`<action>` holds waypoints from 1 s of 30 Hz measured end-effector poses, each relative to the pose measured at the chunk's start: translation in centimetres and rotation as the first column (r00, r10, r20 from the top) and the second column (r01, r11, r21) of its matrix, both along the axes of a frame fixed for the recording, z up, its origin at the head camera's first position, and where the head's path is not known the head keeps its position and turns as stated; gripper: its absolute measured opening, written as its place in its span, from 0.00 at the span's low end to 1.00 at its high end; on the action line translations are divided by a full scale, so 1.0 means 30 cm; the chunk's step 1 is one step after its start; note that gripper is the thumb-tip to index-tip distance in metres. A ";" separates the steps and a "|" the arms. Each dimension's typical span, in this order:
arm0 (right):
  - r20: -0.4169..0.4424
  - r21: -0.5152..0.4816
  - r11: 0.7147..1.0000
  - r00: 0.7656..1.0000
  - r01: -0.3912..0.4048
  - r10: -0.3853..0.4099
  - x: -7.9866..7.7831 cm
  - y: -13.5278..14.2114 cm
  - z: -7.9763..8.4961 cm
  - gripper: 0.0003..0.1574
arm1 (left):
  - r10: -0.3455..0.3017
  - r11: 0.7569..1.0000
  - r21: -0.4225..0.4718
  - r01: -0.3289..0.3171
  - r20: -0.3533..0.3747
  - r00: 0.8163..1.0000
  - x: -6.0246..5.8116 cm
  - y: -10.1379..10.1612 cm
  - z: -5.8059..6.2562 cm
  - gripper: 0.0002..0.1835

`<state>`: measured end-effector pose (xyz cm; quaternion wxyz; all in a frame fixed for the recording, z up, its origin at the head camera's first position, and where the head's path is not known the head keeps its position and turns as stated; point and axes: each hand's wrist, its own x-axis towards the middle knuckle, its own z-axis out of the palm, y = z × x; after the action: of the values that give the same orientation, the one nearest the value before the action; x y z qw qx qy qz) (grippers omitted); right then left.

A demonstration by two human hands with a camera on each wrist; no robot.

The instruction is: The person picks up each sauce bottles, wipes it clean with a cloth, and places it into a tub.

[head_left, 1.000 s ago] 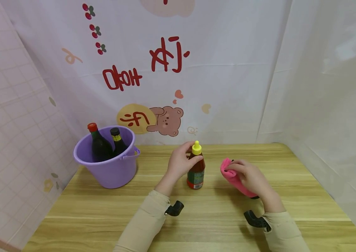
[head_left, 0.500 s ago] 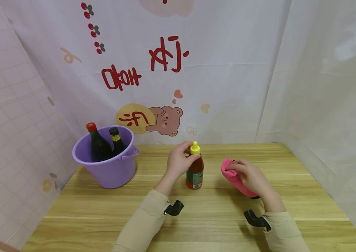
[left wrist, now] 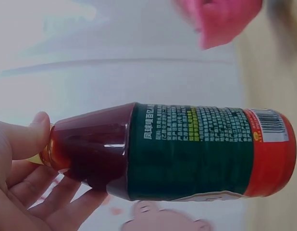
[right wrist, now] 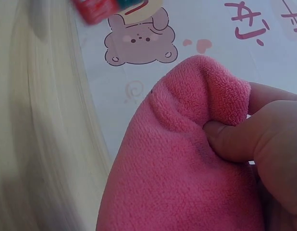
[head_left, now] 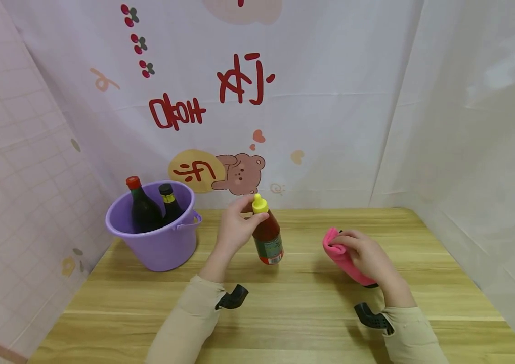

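A sauce bottle [head_left: 268,236] with dark red contents, a green label and a yellow nozzle cap is tilted, its base toward the right. My left hand [head_left: 235,226] grips it by the neck, thumb in front and fingers behind, as the left wrist view shows up close. The bottle's base [left wrist: 278,154] hangs just over the table. To the right, my right hand [head_left: 369,257] pinches a folded pink cloth [head_left: 344,260]. In the right wrist view the thumb presses into the fluffy cloth [right wrist: 172,159]; most of the fingers are hidden behind it.
A purple bucket [head_left: 166,253] stands at the left of the wooden table [head_left: 285,313]. Two dark bottles lean inside it, one with a red cap [head_left: 133,182], the other with a black cap [head_left: 165,189]. A printed white curtain [head_left: 330,101] closes off the back.
My left hand has moved left and slightly up with the sauce bottle, which went from upright on the table to tilted. The right hand and cloth have barely moved.
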<state>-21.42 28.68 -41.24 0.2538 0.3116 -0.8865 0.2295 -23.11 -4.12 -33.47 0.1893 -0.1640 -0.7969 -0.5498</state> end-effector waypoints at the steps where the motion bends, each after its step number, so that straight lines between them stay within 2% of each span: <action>1: 0.001 -0.002 1.000 1.000 -0.002 0.002 0.000 0.000 -0.001 0.32 | 0.004 1.000 0.011 -0.003 -0.013 1.000 0.005 -0.019 0.020 0.23; 3: 0.002 -0.005 1.000 1.000 -0.005 0.005 -0.001 0.001 -0.002 0.32 | 0.008 1.000 0.028 -0.007 -0.044 0.999 0.015 -0.058 0.063 0.22; 6: -0.002 -0.004 1.000 1.000 -0.006 0.006 -0.002 0.002 -0.003 0.31 | 0.076 0.997 0.002 -0.076 -0.113 0.991 0.023 -0.119 0.121 0.22; 10: -0.004 -0.005 1.000 1.000 0.003 -0.003 -0.001 0.004 -0.002 0.31 | 0.173 0.981 -0.049 -0.187 -0.211 0.962 0.025 -0.200 0.188 0.21; 12: -0.001 -0.010 1.000 1.000 0.006 -0.006 -0.001 0.005 -0.002 0.30 | 0.200 0.974 -0.055 -0.218 -0.239 0.950 0.026 -0.239 0.219 0.20; 17: -0.002 -0.022 1.000 1.000 0.003 -0.003 0.001 0.005 0.000 0.30 | 0.273 0.955 -0.044 -0.293 -0.254 0.928 0.032 -0.333 0.285 0.18; 20: -0.009 -0.020 1.000 1.000 -0.002 0.002 -0.001 0.005 -0.002 0.30 | 0.334 0.935 -0.037 -0.353 -0.244 0.910 0.044 -0.386 0.320 0.18; 24: -0.002 -0.010 1.000 1.000 -0.006 0.006 -0.005 0.005 -0.006 0.30 | 0.419 0.900 -0.019 -0.435 -0.239 0.876 0.070 -0.447 0.366 0.19; 30: 0.018 -0.005 1.000 1.000 0.003 -0.003 -0.007 0.004 -0.006 0.29 | 0.535 0.834 0.019 -0.551 -0.269 0.801 0.095 -0.525 0.414 0.19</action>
<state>-21.62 28.80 -41.43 0.2468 0.3075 -0.8887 0.2339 -20.27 -19.89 -21.05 0.4378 -0.0062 -0.7941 -0.4216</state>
